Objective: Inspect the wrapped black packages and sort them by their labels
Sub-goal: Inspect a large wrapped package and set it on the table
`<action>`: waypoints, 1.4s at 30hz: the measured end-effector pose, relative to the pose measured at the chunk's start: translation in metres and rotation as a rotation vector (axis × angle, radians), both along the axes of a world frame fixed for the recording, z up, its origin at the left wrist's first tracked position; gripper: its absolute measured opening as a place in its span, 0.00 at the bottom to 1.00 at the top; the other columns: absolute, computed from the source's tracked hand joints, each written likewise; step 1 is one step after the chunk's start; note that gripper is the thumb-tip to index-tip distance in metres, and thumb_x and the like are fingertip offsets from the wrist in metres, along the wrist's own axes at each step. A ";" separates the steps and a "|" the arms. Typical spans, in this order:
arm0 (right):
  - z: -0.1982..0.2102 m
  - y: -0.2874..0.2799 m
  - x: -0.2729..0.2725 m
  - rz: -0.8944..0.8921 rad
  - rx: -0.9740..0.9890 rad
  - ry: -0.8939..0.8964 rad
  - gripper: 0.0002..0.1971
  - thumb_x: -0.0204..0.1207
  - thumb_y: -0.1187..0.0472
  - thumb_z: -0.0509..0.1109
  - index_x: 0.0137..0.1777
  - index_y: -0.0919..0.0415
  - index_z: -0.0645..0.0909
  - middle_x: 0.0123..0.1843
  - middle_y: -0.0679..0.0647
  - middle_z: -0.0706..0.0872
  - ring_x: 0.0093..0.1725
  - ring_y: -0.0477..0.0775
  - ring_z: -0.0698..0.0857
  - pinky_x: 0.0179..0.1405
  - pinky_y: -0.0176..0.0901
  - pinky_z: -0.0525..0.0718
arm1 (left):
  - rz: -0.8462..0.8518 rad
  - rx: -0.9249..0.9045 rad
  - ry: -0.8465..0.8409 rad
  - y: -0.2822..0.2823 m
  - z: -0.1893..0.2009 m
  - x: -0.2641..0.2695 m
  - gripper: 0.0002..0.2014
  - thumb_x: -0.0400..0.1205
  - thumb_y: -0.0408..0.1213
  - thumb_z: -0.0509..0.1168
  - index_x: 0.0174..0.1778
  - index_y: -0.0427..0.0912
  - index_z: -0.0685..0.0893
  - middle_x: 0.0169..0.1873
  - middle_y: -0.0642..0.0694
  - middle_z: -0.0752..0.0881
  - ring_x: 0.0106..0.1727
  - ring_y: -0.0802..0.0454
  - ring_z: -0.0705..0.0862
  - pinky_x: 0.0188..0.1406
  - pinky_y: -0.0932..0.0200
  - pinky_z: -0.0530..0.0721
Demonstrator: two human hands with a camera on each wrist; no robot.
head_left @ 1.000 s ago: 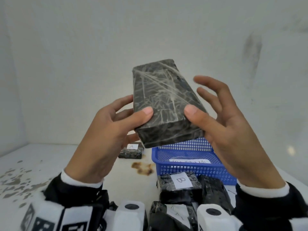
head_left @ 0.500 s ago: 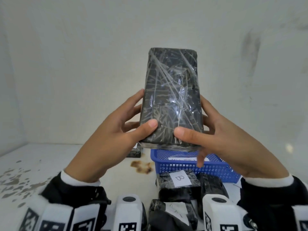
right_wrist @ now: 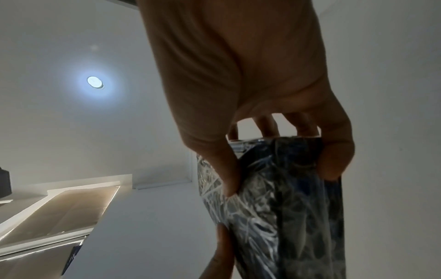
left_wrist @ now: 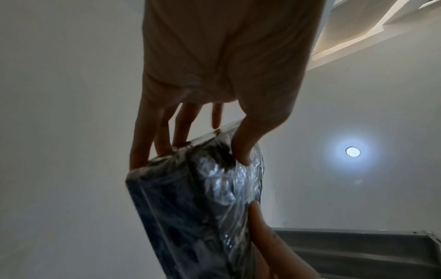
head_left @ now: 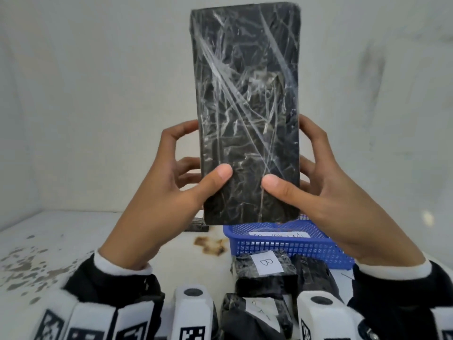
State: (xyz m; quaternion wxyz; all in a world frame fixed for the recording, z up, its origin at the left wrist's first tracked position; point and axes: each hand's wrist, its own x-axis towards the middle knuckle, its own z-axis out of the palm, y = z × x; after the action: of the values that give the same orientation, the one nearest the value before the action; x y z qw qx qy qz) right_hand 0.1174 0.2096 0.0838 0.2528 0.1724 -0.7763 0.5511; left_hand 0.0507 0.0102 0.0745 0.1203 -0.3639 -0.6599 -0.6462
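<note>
A long black package (head_left: 247, 104) wrapped in clear film stands upright in front of my face, broad side toward me, and no label shows on that side. My left hand (head_left: 169, 192) grips its lower left edge, thumb on the front and fingers behind. My right hand (head_left: 326, 190) grips the lower right edge the same way. The left wrist view shows the package (left_wrist: 198, 207) pinched between thumb and fingers; the right wrist view shows the package (right_wrist: 281, 207) held likewise.
A blue mesh basket (head_left: 289, 244) with a white label sits on the white table behind the package. In front of it lie black packages, one labelled B (head_left: 266, 265), another (head_left: 255, 315) nearer me. A small package (head_left: 197, 227) lies farther back, by a brown stain (head_left: 210, 245).
The package was tilted and lying flat; both hands have turned it upright and raised it closer to my face. The right fingers, spread before, now hold its edge.
</note>
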 end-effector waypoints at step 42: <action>0.005 -0.005 0.008 -0.195 0.028 -0.075 0.29 0.65 0.39 0.70 0.67 0.43 0.80 0.51 0.47 0.89 0.20 0.38 0.82 0.22 0.23 0.76 | 0.146 -0.084 -0.016 0.009 0.001 0.011 0.24 0.69 0.62 0.62 0.56 0.56 0.85 0.50 0.58 0.90 0.45 0.56 0.90 0.42 0.47 0.91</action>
State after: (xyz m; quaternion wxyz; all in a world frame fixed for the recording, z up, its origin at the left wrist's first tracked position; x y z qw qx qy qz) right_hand 0.1258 0.2051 0.0883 0.2737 0.0786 -0.8059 0.5191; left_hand 0.0618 0.0188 0.0755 0.1465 -0.3141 -0.7124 -0.6102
